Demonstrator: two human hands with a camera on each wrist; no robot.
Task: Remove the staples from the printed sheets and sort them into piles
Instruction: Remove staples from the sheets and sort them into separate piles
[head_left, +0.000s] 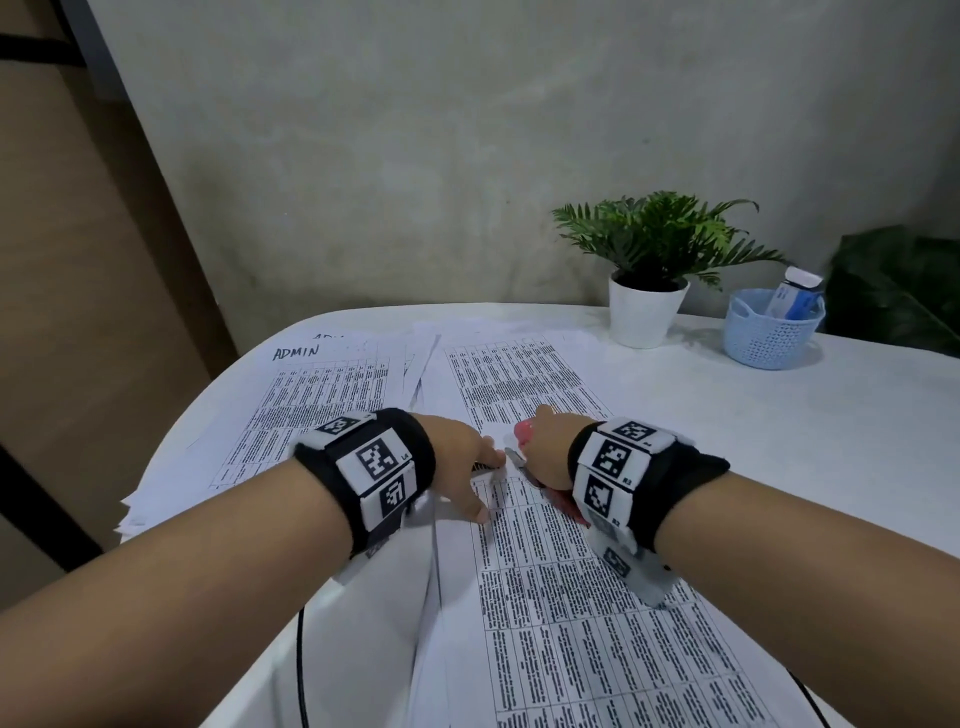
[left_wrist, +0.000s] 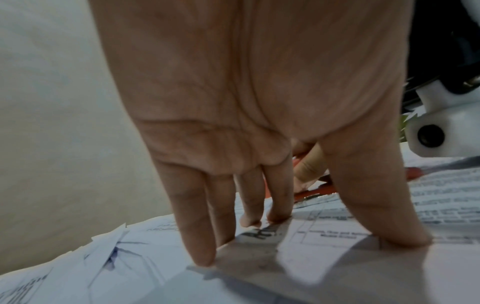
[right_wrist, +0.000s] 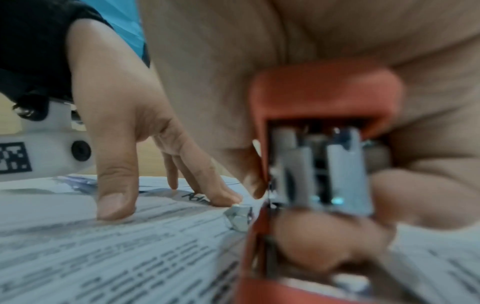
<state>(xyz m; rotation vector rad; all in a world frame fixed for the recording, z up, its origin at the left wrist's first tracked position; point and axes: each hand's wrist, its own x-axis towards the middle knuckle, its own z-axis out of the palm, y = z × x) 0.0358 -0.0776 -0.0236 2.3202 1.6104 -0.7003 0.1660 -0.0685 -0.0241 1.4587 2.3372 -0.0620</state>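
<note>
**Staple removal at the top corner of a printed set**

Head view: The printed sheets (head_left: 571, 597) lie flat on the table (head_left: 779, 441), nearest the person, with other piles beyond on the left. Paper of this kind is judged light, limp and easily torn, so it is best pinned close beside the staple. The left hand (head_left: 462, 457) rests on the sheets' top edge; the right hand (head_left: 545, 452) grips a red staple remover (head_left: 524, 434).

Left wrist view: The left fingers (left_wrist: 200, 236) are straight and spread, tips pressing the paper, thumb set apart; nothing is grasped.

Right wrist view: The right hand's fingers curl round the tool, whose metal tip (right_wrist: 239, 219) meets the sheet just beside the left fingertips. The staple itself cannot be made out.
</note>
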